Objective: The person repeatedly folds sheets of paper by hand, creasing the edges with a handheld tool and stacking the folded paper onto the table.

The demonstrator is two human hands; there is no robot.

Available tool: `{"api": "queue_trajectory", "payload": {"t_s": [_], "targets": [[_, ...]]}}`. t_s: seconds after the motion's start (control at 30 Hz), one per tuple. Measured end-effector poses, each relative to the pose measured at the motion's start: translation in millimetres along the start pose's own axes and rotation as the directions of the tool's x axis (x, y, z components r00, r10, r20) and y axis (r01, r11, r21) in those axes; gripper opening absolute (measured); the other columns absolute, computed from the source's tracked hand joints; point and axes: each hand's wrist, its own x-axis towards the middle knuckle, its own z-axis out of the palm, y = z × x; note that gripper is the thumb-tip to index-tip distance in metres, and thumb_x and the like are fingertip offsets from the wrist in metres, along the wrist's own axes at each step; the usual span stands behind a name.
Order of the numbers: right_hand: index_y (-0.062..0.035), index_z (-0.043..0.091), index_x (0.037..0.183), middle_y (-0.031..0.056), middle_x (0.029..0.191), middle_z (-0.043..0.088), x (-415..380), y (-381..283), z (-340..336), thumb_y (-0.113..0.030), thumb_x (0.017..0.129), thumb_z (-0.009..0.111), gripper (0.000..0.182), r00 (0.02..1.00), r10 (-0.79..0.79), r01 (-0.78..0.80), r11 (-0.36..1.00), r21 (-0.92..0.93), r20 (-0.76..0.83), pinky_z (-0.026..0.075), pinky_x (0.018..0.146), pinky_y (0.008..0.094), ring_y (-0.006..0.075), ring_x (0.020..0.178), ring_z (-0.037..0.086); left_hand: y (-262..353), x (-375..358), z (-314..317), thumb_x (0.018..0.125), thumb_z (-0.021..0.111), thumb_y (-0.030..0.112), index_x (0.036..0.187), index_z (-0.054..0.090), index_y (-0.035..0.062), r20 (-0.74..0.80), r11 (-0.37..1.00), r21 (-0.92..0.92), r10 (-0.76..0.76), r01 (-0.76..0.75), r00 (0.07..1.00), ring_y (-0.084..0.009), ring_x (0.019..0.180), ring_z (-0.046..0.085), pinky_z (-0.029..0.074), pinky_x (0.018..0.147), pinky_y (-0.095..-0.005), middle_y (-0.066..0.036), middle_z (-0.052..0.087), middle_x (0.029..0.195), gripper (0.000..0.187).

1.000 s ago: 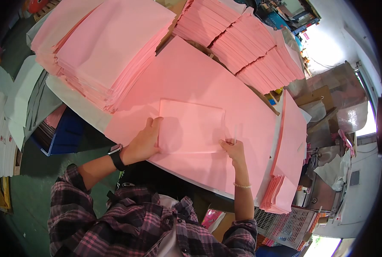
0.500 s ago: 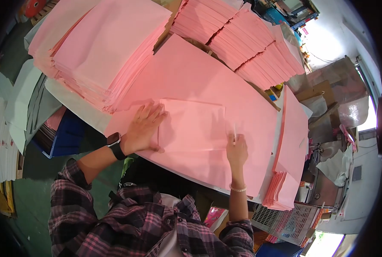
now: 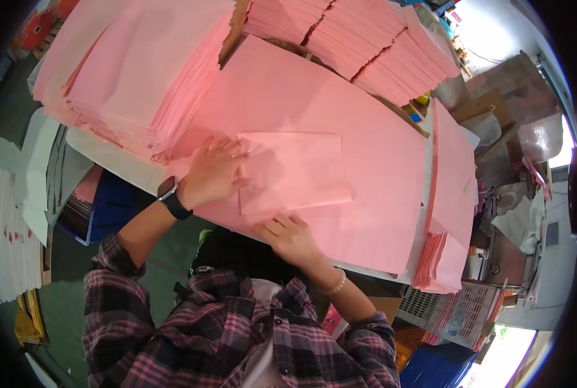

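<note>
A small pink paper piece, apparently folded, lies on a large pink sheet that covers the table. My left hand rests open on the left edge of the folded paper, its fingers spread. At the paper's lower left, close to the table's near edge, is my right hand. Its fingers are curled together, and whatever they hold is hidden.
A tall stack of pink sheets stands at the left back, and ragged-edged pink stacks line the far side. More folded pink paper lies at the right. Below are a blue bin and a grey plastic crate.
My right hand has moved left and toward me, from the paper's right edge to its lower left. A thin white stick seen in it before no longer shows. My left hand stays on the paper.
</note>
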Motion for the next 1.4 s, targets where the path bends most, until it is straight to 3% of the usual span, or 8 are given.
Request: {"api": "queue_trajectory", "payload": {"t_s": [0.27, 0.43, 0.67, 0.8, 0.93, 1.03, 1.3, 1.4], "targets": [[-0.0075, 0.067, 0.084, 0.0088, 0.082, 0.066, -41.4, 25.0, 6.3, -0.013, 0.087, 0.061, 0.009, 0.562, 0.805, -0.787, 0.591, 0.179, -0.187, 0.05, 0.064, 0.0394, 0.0308, 0.075, 0.063, 22.4, -10.6, 0.9, 0.063, 0.079, 0.053, 0.136, 0.048, 0.0077, -0.106, 0.993, 0.12, 0.013, 0.0, 0.994, -0.0348, 0.14, 0.032, 0.009, 0.117, -0.0579, -0.017, 0.04, 0.147, 0.092], [-0.006, 0.064, 0.096, 0.0127, 0.091, 0.064, -125.4, 91.1, -37.6, -0.017, 0.086, 0.062, 0.015, 0.238, 0.811, -0.969, 0.234, -0.076, -0.535, 0.05, 0.062, 0.0418, 0.0335, 0.078, 0.063, 26.6, -6.4, -5.6, 0.064, 0.079, 0.052, 0.136, 0.047, 0.0061, -0.107, 0.994, 0.107, 0.022, -0.011, 0.994, -0.0359, 0.14, 0.031, 0.007, 0.117, -0.0585, -0.018, 0.04, 0.147, 0.091], [-0.0076, 0.061, 0.109, 0.0071, 0.089, 0.062, -58.2, 74.4, -46.0, -0.016, 0.087, 0.062, 0.024, 0.904, 0.415, -0.424, 0.902, -0.084, -0.104, 0.051, 0.055, 0.038, 0.0261, 0.078, 0.063, 42.7, -23.9, 32.6, 0.079, 0.074, 0.035, 0.118, 0.056, -0.0004, -0.28, 0.938, -0.337, -0.016, -0.083, 0.96, -0.0346, 0.118, 0.053, 0.04, 0.103, -0.0471, -0.019, 0.057, 0.119, 0.056], [-0.0068, 0.059, 0.109, 0.0008, 0.081, 0.06, -59.0, 96.1, -40.4, -0.019, 0.088, 0.057, 0.025, 0.993, 0.115, -0.096, 0.924, -0.371, 0.029, 0.05, 0.05, 0.0311, 0.0168, 0.067, 0.063, 74.9, -50.8, 20.3, 0.099, 0.057, 0.03, 0.119, 0.054, 0.0005, 0.522, -0.001, -0.85, 0.129, 0.526, 0.843, -0.0186, 0.102, 0.064, 0.052, 0.088, -0.0317, -0.01, 0.063, 0.109, 0.036], [-0.0095, 0.06, 0.112, 0.0006, 0.078, 0.066, -45.8, 60.4, -45.8, -0.025, 0.088, 0.063, 0.028, 0.938, 0.312, -0.307, 0.95, -0.06, 0.152, 0.054, 0.057, 0.0339, 0.0202, 0.069, 0.067, 76.3, -58.3, 19.1, 0.099, 0.058, 0.026, 0.119, 0.054, 0.0008, 0.563, -0.415, -0.715, 0.136, 0.563, 0.815, -0.0173, 0.103, 0.063, 0.054, 0.087, -0.0314, -0.01, 0.064, 0.109, 0.032], [-0.0104, 0.06, 0.115, 0.0069, 0.092, 0.072, -8.0, 6.7, -71.9, -0.03, 0.087, 0.069, 0.036, 0.711, 0.365, -0.675, 0.593, 0.439, 0.602, 0.056, 0.07, 0.0373, 0.0232, 0.082, 0.071, 66.5, -53.8, 30.8, 0.098, 0.059, 0.021, 0.118, 0.054, 0.0004, 0.461, -0.227, -0.874, -0.107, 0.43, 0.881, -0.0161, 0.101, 0.064, 0.054, 0.085, -0.0305, -0.01, 0.064, 0.109, 0.029], [-0.0002, 0.061, 0.113, 0.0096, 0.086, 0.073, -16.1, 9.5, -20.1, -0.014, 0.093, 0.063, 0.024, 0.884, 0.467, -0.246, 0.423, 0.872, 0.023, 0.053, 0.06, 0.027, 0.0136, 0.063, 0.064, 39.8, -66.9, -51.6, 0.089, 0.059, 0.006, 0.103, 0.059, 0.0009, -0.306, 0.757, -0.652, -0.212, -0.042, 0.928, -0.0106, 0.074, 0.057, 0.047, 0.065, -0.0257, -0.003, 0.059, 0.084, 0.015], [0.0017, 0.061, 0.107, 0.0089, 0.084, 0.072, -14.0, 9.6, -54.6, -0.011, 0.095, 0.059, 0.017, 0.788, 0.606, -0.313, 0.245, 0.918, 0.107, 0.045, 0.052, 0.0217, 0.0074, 0.055, 0.055, 21.9, -68.0, -156.1, 0.086, 0.06, 0.01, 0.084, 0.058, 0.0042, -0.464, 0.69, -0.715, -0.35, -0.111, 0.814, -0.0073, 0.061, 0.049, 0.038, 0.054, -0.025, -0.002, 0.052, 0.066, 0.007]]}}
